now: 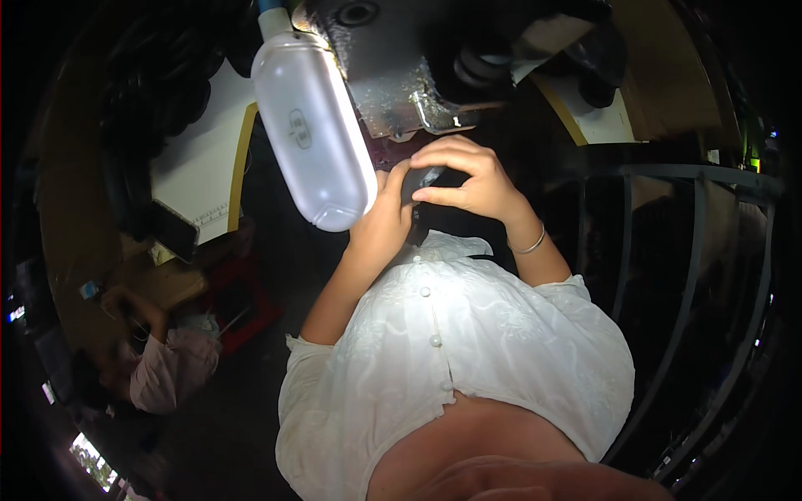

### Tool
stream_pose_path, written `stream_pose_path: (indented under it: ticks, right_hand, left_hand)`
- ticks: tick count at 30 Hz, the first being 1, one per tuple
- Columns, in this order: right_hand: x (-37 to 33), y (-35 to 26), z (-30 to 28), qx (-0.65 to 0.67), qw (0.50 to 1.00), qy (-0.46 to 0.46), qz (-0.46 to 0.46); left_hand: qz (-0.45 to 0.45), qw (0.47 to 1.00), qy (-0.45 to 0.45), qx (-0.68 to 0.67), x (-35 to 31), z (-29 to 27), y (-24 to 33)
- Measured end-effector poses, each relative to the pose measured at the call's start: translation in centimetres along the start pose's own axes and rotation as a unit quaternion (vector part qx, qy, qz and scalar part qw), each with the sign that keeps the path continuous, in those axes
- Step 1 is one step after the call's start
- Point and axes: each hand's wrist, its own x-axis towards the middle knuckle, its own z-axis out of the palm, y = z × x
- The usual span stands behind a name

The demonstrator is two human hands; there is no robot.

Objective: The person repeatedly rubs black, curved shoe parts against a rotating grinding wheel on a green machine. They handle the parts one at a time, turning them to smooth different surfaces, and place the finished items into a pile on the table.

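Observation:
My two hands meet in front of my chest, below the edge of a dark metal machine. Between them is a small dark piece with a greyish sheen; its kind cannot be made out. My right hand, with a bangle on its wrist, curves its fingers and thumb around the piece from the right. My left hand grips it from the left, fingers closed. A glowing white lamp hides part of my left hand.
Left of the machine lies a white board with a yellow edge, a dark flat device at its near end. Metal bars stand at right. A person in a pale shirt works at lower left, near a red stool.

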Motion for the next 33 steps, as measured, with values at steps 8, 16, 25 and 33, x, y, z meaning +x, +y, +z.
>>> stream_pose_path:
  ticks: [8, 16, 25, 33]
  right_hand:
    - [-1.5, 1.8, 2.1, 0.098, 0.991, 0.075, 0.044]
    - [-4.2, 6.7, -0.3, 0.198, 0.936, -0.073, 0.282]
    - [-7.3, 5.8, -5.6, 0.107, 0.938, -0.127, 0.303]
    - [-3.5, 3.2, -4.6, 0.386, 0.860, 0.241, 0.233]
  left_hand:
    - [0.052, 0.996, 0.053, 0.039, -0.1, 0.4, -1.0]
    - [-0.012, 0.906, -0.017, -0.423, -1.1, -0.1, -2.9]
    - [-0.017, 0.853, 0.060, -0.518, -0.4, -0.2, -4.2]
    - [0.049, 0.948, 0.042, -0.312, 1.1, 2.5, 0.0]
